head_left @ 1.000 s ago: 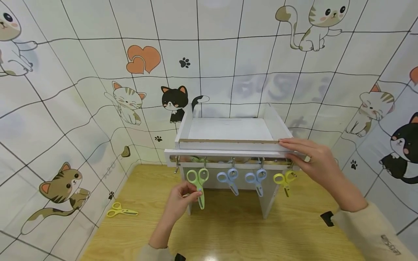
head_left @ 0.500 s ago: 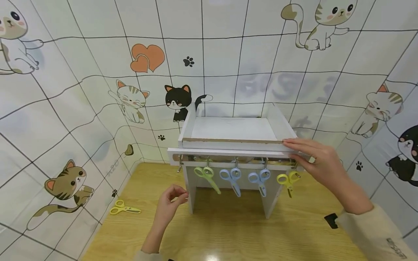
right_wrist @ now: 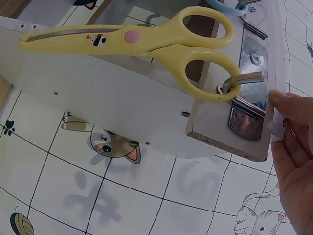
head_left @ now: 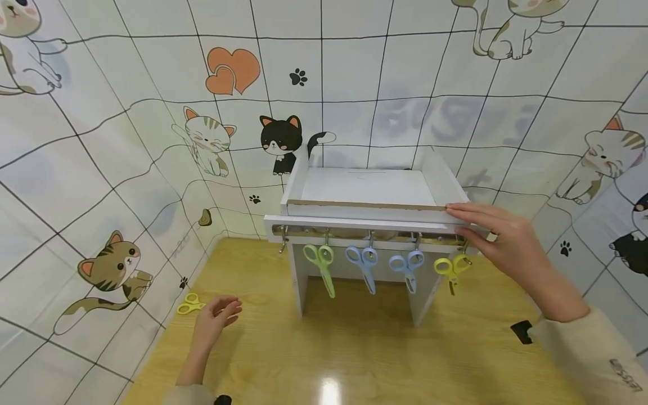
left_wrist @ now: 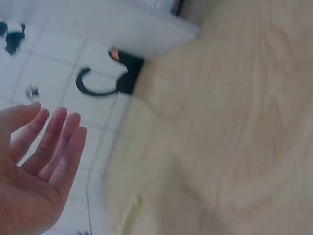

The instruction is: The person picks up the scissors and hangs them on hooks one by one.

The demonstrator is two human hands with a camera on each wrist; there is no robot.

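My left hand (head_left: pixel 215 320), fingers loosely bent and holding nothing, hovers over the table by yellow scissors (head_left: pixel 196 305), partly covering them in the head view. In the left wrist view only a yellow end (left_wrist: pixel 129 215) of these shows. My right hand (head_left: pixel 511 239) holds the right front corner of a white shelf (head_left: pixel 349 212), fingers on top and thumb against the front bar. From hooks on that bar hang green scissors (head_left: pixel 325 270), two blue scissors (head_left: pixel 367 270) and yellow scissors (right_wrist: pixel 132 36), blades down. The leftmost hook (head_left: pixel 283 242) carries nothing.
The shelf stands on side panels (head_left: pixel 300 281) on a wood-look table (head_left: pixel 354 360). A white sheet (head_left: pixel 349 67) with cat drawings closes off the back and both sides. Beside the right sleeve lies a black patch (head_left: pixel 521 332).
My left hand has let go of the green scissors, which now hang from their hook, and has moved left to the yellow scissors on the table. My right hand stays on the shelf corner.
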